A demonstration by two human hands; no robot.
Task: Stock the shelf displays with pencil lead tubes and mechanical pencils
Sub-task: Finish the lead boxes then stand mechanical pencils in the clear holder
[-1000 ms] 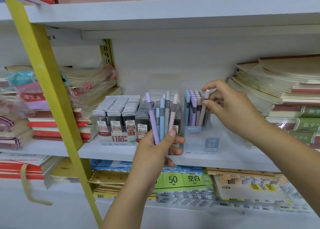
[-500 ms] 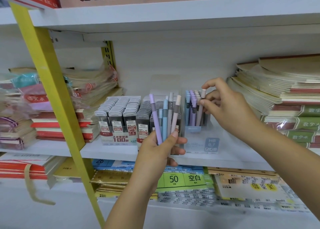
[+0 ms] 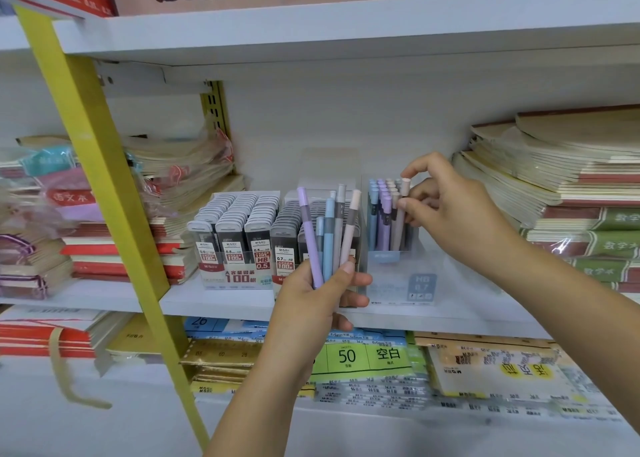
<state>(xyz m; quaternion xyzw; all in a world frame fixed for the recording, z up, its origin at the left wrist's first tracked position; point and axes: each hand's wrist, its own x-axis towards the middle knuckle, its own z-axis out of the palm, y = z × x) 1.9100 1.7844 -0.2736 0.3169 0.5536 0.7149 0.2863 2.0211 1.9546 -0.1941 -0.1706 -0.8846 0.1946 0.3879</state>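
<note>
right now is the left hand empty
No, the left hand grips a bunch of pastel mechanical pencils, held upright.

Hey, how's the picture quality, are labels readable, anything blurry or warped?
Head view: centre is sharp, the lead tube boxes read 0.5 and 0.7, and the mechanical pencils in the left hand are crisp; head view: wrapped notebooks at the left edge and paper packs on the lower shelf smear; head view: the wide lens tilts the yellow upright; light is even, no hard glare.
</note>
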